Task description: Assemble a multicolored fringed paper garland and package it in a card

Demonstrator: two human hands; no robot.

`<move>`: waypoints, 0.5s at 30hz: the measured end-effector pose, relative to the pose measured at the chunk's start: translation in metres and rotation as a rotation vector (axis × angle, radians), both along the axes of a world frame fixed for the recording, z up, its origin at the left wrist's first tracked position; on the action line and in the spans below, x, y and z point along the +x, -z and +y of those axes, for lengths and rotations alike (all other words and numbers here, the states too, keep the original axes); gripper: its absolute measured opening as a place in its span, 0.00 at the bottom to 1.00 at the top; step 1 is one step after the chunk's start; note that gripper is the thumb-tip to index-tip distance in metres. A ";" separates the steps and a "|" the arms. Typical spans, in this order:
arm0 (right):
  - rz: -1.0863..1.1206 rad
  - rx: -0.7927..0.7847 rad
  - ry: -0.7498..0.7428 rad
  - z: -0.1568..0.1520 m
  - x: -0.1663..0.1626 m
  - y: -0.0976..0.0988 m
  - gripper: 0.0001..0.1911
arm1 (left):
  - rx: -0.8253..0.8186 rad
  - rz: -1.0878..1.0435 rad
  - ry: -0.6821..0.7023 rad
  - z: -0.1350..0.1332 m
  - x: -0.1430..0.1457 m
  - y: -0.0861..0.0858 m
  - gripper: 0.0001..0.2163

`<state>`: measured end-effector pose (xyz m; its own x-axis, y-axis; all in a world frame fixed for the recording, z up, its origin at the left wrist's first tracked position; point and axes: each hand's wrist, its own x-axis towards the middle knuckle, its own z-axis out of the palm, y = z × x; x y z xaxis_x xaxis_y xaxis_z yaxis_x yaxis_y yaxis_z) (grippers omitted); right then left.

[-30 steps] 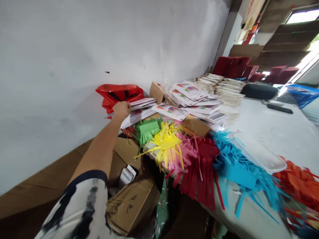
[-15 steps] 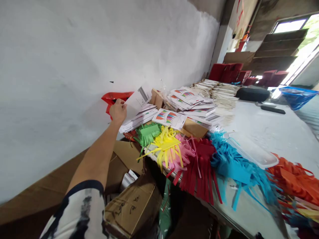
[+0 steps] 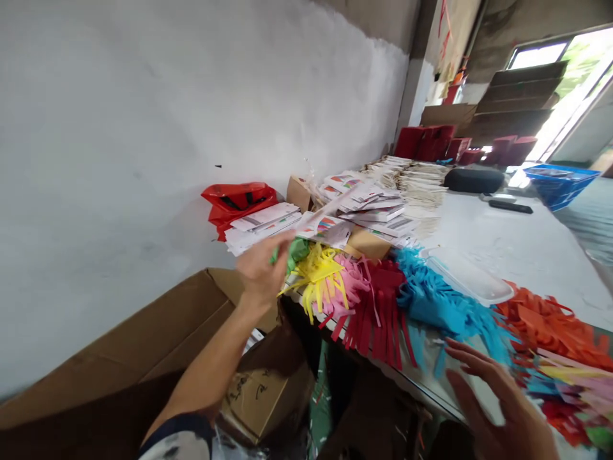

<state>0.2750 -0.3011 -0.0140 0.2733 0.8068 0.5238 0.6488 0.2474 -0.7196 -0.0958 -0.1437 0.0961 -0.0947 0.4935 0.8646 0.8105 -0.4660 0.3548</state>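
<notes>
My left hand [image 3: 262, 273] is raised over the table's left end, blurred, with its fingers pinched on a white printed card [image 3: 322, 216] that slants up to the right. Behind it lies a stack of the same white cards [image 3: 258, 220] beside a red plastic bag [image 3: 239, 198]. Just past the hand, fringed paper strips hang over the table edge: green [image 3: 297, 250], yellow [image 3: 318, 276], pink [image 3: 350, 285], dark red [image 3: 379, 310] and blue [image 3: 443, 303]. At the bottom right my right hand [image 3: 491, 399] is open with its fingers spread, at the table edge below the blue fringe.
More card piles [image 3: 378, 204] and a clear plastic tray [image 3: 472, 279] lie on the white table [image 3: 527, 249]. Orange fringe [image 3: 546, 319] lies at the right. A black case [image 3: 474, 179], a blue basket [image 3: 558, 185] and red boxes [image 3: 431, 140] stand farther back. Open cardboard boxes [image 3: 261, 390] sit on the floor by the wall.
My left hand lifted a white card off the stack by the red bag and drew it back toward me. My right hand has come into view at the bottom right.
</notes>
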 end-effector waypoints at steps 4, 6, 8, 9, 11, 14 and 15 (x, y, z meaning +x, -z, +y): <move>0.205 -0.121 -0.332 0.004 -0.039 -0.008 0.31 | 0.164 0.288 0.382 -0.054 0.050 0.029 0.12; 0.377 -0.114 -0.403 0.004 -0.058 -0.017 0.31 | 0.219 0.311 0.491 -0.067 0.074 0.047 0.11; 0.497 -0.129 -0.351 0.005 -0.072 -0.025 0.27 | 0.235 0.303 0.541 -0.074 0.096 0.067 0.09; 0.525 -0.136 -0.297 0.007 -0.077 -0.027 0.25 | 0.237 0.296 0.559 -0.077 0.106 0.078 0.09; 0.576 -0.169 -0.170 0.013 -0.077 -0.027 0.26 | 0.216 0.287 0.589 -0.081 0.123 0.097 0.11; 0.655 -0.232 -0.028 0.020 -0.061 -0.017 0.29 | 0.157 0.312 0.654 -0.086 0.138 0.116 0.12; 0.661 -0.230 -0.013 0.020 -0.053 -0.013 0.29 | 0.147 0.328 0.680 -0.087 0.139 0.119 0.12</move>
